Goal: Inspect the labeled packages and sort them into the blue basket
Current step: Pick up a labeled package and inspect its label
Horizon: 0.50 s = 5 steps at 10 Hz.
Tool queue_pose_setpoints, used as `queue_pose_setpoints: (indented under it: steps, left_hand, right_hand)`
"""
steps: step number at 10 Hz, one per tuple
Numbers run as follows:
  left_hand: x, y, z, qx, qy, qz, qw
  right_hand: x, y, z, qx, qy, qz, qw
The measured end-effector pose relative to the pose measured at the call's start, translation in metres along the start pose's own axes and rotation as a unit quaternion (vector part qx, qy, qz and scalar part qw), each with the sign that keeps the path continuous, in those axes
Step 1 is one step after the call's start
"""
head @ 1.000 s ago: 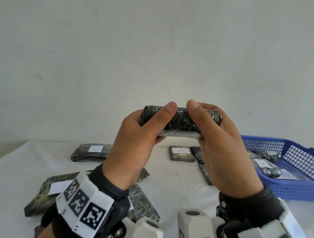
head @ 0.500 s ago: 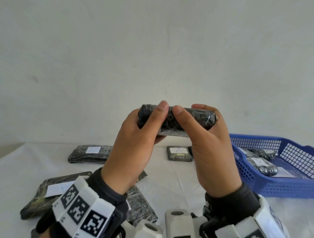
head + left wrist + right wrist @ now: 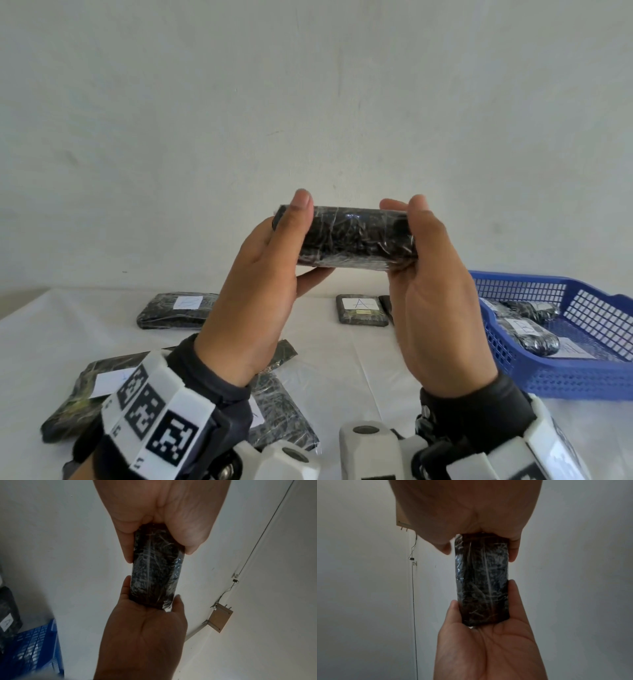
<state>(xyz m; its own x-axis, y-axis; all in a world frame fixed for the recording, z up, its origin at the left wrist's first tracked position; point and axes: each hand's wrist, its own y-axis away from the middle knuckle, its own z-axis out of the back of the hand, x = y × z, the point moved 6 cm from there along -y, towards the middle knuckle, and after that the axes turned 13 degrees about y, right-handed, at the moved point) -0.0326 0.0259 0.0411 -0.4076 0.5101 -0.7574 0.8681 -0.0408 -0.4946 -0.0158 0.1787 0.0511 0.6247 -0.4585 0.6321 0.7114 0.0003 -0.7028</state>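
Note:
I hold a black film-wrapped package [image 3: 356, 240] level at chest height in front of the wall. My left hand [image 3: 298, 236] grips its left end, thumb on the near face and fingers behind. My right hand [image 3: 411, 240] grips the right end the same way. No label shows on the near face. The left wrist view has the package [image 3: 154, 572] lengthwise between both hands, as does the right wrist view [image 3: 482, 577]. The blue basket [image 3: 565, 380] stands on the table at the right with labelled packages [image 3: 531, 332] inside.
On the white table lie a small package marked A [image 3: 361, 310], a package at the back left [image 3: 178, 310], and more at the front left [image 3: 96, 387] and under my left wrist [image 3: 281, 411]. The wall rises right behind the table.
My thumbs, close together at the package's middle before, have slid apart to its two ends. The package has turned slightly in my hands and stays raised.

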Motion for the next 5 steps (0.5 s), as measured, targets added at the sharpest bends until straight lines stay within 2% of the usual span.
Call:
queue_pose_setpoints:
  steps: [1,2,3,4,5]
  left_hand:
    - [0.0008,-0.0015,0.0057,-0.013,-0.001,0.002,1.0]
    - [-0.0006,-0.0004,0.0023,0.007,0.002,0.008,1.0]
    - [-0.0025,-0.0004,0.0012,0.023,0.015,0.024,0.999]
    - [0.001,-0.0052,0.0085,0.0,0.01,0.03,1.0]
    - [0.0009,-0.0033,0.0059,0.003,0.022,0.042,0.999]
  right_hand:
    - [-0.0073,-0.0014,0.0028,0.004,0.026,0.019,0.999]
    - [-0.0149,-0.0031,0.0048,0.026,-0.079,-0.025,0.996]
    - [-0.0149,-0.0044,0.0048,0.037,-0.016,-0.003,0.999]
    - [-0.0169,-0.0047,0.0024,0.05,-0.02,-0.002,0.999]
    - [-0.0118,-0.0048,0.001,0.053,-0.017,0.017,0.998]
